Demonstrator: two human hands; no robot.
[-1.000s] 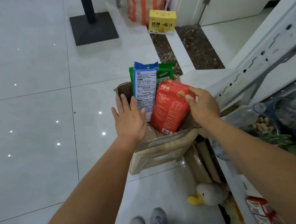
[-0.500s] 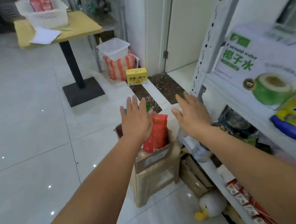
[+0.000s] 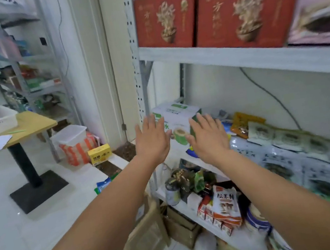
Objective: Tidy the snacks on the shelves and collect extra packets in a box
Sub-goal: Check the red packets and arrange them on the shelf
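Both the left hand [image 3: 153, 143] and the right hand [image 3: 208, 137] are empty, fingers straight and spread, held before the coconut-water carton [image 3: 176, 112] at the end of the middle shelf [image 3: 178, 152]; I cannot tell whether they touch it. The step in hand, I judge, is reaching past that carton for the loose snack packets [image 3: 243, 122] beyond the right hand, lifting 1 at a time and carrying extras down to the cardboard box [image 3: 148, 231] on the floor beneath the left forearm. The carton and the perforated upright [image 3: 136, 64] crowd the left, and a can [image 3: 172, 192] and a white-and-orange packet [image 3: 225, 204] clutter the lower shelf.
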